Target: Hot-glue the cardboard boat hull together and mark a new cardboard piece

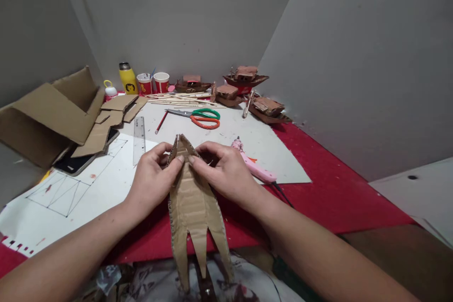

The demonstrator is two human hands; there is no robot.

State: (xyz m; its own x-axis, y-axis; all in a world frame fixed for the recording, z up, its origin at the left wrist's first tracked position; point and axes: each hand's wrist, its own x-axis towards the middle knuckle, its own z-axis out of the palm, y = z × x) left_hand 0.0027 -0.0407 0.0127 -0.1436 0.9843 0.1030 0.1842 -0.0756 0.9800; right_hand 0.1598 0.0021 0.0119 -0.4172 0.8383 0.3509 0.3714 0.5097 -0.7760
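Between my hands is a cut cardboard piece, folded up along its sides and drawn to a point at the far end. Three tapering strips spread from its near end, over my lap. My left hand pinches the left side near the tip, thumb on the inner face. On the opposite side my right hand grips the folded edge the same way. Just beyond the right hand lies a pink hot glue gun. Scissors with green and orange handles rest farther back.
A clear ruler, a red pencil and a paper with drawn lines lie leftward. An open cardboard box stands at far left. Behind are a yellow bottle, paper cups, thin sticks and several model boats.
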